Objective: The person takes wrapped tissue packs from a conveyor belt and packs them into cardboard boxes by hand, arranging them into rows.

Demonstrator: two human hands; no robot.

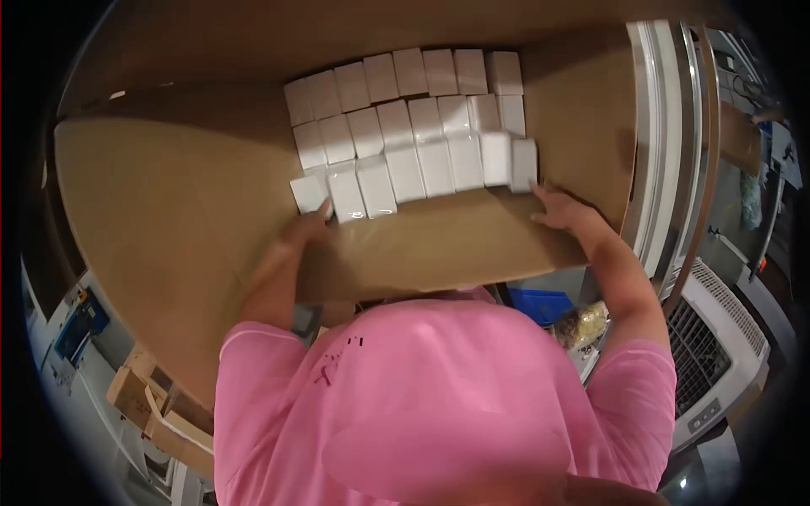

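Rows of small white boxes point(407, 173) stand packed together inside a large cardboard carton point(405, 244). My left hand point(312, 223) is at the near left corner of the rows, its fingertips against the leftmost white box point(310, 194); its fingers are partly blurred. On the other side my right hand point(557, 207) has its fingers spread, with the index fingertip beside the lower edge of the rightmost white box point(524, 164). Nothing is held in my right hand. Both forearms reach over the near side of the carton.
The carton's tall walls rise around both arms. Outside on the right are a white metal frame point(654, 152) and a grey-white unit with a grille point(704, 354). A blue bin point(540, 305) is below the carton, and smaller cardboard boxes point(135, 392) lie at lower left.
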